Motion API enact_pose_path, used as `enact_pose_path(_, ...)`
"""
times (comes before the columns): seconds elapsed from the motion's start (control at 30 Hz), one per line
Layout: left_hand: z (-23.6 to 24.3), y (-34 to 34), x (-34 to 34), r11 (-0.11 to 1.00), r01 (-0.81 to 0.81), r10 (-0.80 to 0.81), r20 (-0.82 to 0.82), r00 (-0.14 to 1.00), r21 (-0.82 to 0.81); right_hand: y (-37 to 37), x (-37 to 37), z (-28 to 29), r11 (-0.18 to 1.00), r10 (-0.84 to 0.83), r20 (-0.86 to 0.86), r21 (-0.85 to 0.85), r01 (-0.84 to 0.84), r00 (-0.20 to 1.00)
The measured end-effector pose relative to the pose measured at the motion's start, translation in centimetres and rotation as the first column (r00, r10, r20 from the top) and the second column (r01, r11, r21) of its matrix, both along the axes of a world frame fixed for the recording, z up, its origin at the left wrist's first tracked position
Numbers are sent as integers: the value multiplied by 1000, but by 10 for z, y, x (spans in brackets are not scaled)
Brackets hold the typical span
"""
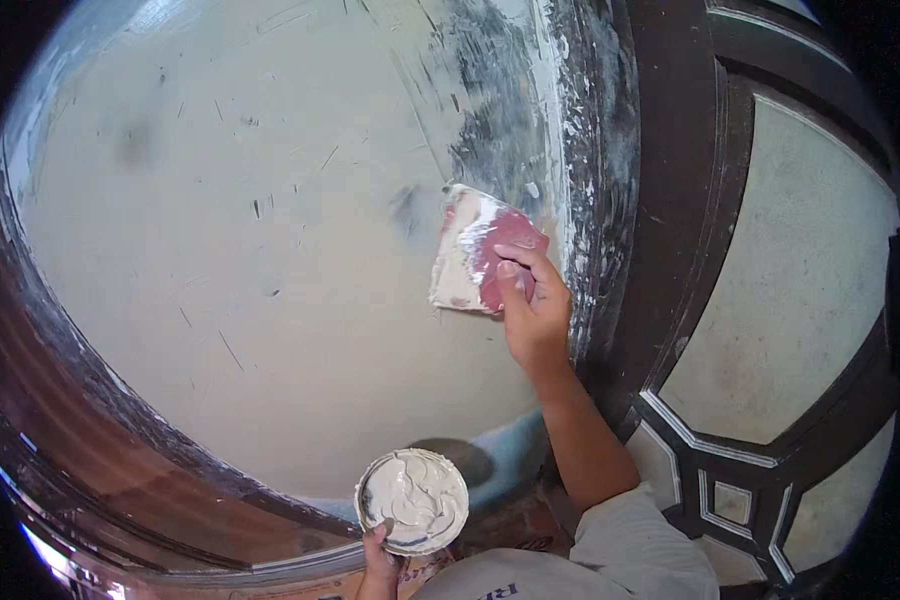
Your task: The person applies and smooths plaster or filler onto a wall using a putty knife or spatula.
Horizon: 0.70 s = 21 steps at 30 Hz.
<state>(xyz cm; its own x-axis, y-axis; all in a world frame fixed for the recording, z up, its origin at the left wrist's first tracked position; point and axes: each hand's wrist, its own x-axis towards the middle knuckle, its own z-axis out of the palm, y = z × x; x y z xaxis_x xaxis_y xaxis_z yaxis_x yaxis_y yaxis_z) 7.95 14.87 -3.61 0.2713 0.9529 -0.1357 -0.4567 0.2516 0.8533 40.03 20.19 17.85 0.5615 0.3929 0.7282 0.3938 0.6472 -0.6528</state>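
My right hand (536,310) pinches a flat red putty spreader (515,240) between thumb and fingers. Whitish paste coats the spreader's left half, and its blade edge is at the pale wall panel (270,250); whether it touches, I cannot tell. Low in the view, my left hand (380,555) grips the rim of a round tub (358,492), thumb over the edge. Creamy off-white putty (420,495) with swirled ridges fills much of the tub. Most of the left fingers are hidden beneath it.
Dark, streaked and paint-flecked trim (600,150) borders the panel on the right. Beyond it stands a dark frame (670,200) with pale inset panels (810,250). Reddish-brown wood (120,460) curves along the lower left. Small scratches and dark marks dot the wall panel.
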Motion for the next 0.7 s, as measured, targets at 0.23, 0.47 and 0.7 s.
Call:
enact_pose_path(0.23, -7, 9, -9, 997, 52, -54, 49, 997, 53, 8, 6, -134, 996, 87, -333, 47, -75, 939)
enact_pose_path(0.47, 11, 12, -3, 994, 108, -107, -14, 994, 23, -28, -9, -113, 999, -8, -403, 43, 28, 915)
enact_pose_path(0.7, 2, 21, -8, 983, 182, -182, -11, 983, -15, -11, -23, -34, 992, -126, 272, 44, 118, 954)
